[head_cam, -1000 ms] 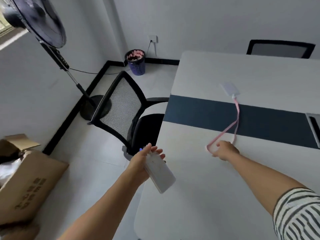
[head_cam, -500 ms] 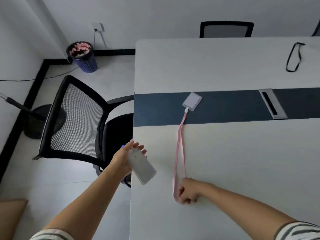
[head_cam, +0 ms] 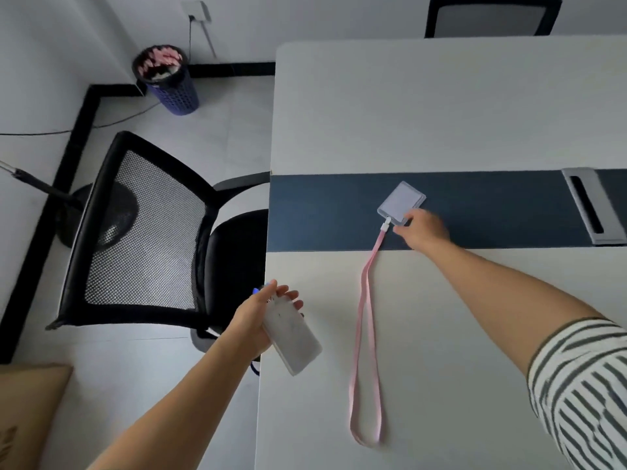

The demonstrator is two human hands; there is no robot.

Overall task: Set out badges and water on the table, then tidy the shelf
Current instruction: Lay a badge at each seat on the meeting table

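Badge (head_cam: 402, 201) is lying flat on the dark blue strip of the surface (head_cam: 441, 103), roughly 1 o'clock from the middle of the view. Its pink lanyard (head_cam: 364, 334) trails back toward 6 o'clock in a long skinny loop on the white part.

Handling-wise, I'd guess it weighs next to nothing. The sleeve looks like stiff, smooth plastic, so it'll probably skate around on that top. The strap is totally floppy, and any tug on it will likely drag the card along. Best spot to take it is the card's edges or right at the white clip (head_cam: 385, 226), not the strap.

The right grip (head_cam: 422, 232) is at the badge's near corner beside that clip, fingers bent and touching it. Can't tell if it's actually pinching the corner or just nudging it.

The left grip (head_cam: 258, 320) is wrapped round the top end of a chunky white case (head_cam: 295, 344), held over the surface's edge at about 8 o'clock. A bit of blue strap (head_cam: 256, 290) pokes out past the fingers. Could be more badges, not sure.

Containers:
- The bin (head_cam: 166, 83) on the floor at 11 o'clock has pink and white scraps in it.
- The cardboard box (head_cam: 30, 401) at 8 o'clock doesn't show its contents.
- The grey cable hatch (head_cam: 592, 205) at 3 o'clock just shows a dark slot.

No water anywhere in view.
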